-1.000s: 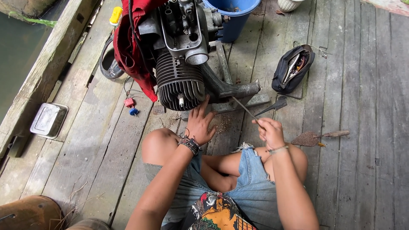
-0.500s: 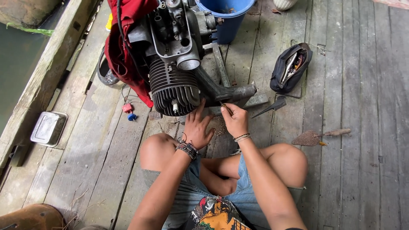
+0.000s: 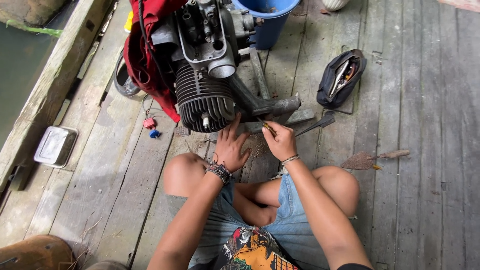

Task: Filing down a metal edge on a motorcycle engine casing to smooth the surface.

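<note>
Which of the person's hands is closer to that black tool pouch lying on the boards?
Right. The right hand is left of the black pouch, below it in the picture; the left hand lies farther left, under the engine.

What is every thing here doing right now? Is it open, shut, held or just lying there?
left hand: open, flat on the planks below the engine
right hand: closed around a thin tool
thin tool: held, tip toward the engine
engine: lying on the planks, finned end toward the person
tool pouch: open, tools inside
metal tin: lying by the beam
rusty trowel: lying flat, untouched
</note>
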